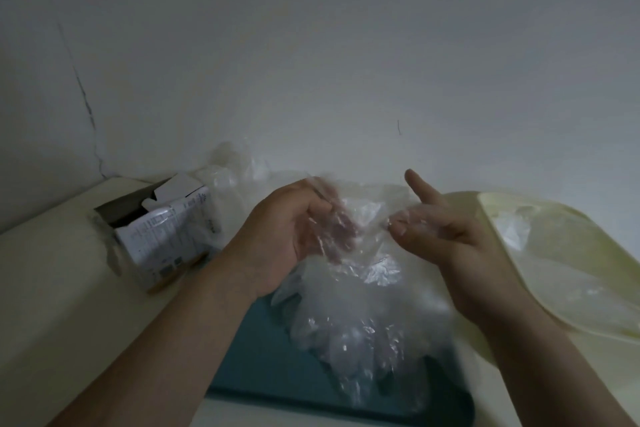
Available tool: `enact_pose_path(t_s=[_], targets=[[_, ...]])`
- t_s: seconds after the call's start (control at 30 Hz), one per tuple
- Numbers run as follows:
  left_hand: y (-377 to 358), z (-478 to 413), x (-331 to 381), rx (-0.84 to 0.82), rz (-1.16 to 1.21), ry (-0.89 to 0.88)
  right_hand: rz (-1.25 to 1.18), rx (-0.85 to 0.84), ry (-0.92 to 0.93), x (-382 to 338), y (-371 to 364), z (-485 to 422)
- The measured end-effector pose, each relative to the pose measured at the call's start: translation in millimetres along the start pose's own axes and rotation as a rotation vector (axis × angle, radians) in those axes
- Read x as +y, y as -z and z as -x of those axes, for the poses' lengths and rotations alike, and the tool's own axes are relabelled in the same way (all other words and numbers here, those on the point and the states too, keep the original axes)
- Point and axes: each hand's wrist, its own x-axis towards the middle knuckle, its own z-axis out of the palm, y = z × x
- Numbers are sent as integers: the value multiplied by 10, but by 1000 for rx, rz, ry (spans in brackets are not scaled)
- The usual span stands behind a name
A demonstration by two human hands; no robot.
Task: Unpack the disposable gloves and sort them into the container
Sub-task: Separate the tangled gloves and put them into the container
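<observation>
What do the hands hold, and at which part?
They hold clear plastic gloves: left hand grips the upper left edge, right hand pinches the upper right edge.

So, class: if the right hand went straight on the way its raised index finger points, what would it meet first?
Probably the white wall: the right hand points up and away, with nothing visible between, though depth is unclear.

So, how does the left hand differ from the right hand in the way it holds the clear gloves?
The left hand curls its fingers round the clear gloves; the right hand only pinches them near its thumb. The left hand's fingers sit behind the film, while the right hand's index finger sticks out straight and bare. Both hold the same bunch above the teal tray.
</observation>
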Motion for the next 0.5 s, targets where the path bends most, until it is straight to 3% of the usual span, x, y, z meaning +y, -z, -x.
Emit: enact_pose_path(t_s=[0.13, 0.37, 0.5], targets=[[-22, 1, -15, 32, -58, 50, -36, -159, 17, -10, 28, 45], [85, 24, -8, 190, -431, -94, -196, 23, -77, 71, 1, 19], [107, 85, 27, 247, -345, -57, -231, 120, -74, -2, -76, 40]])
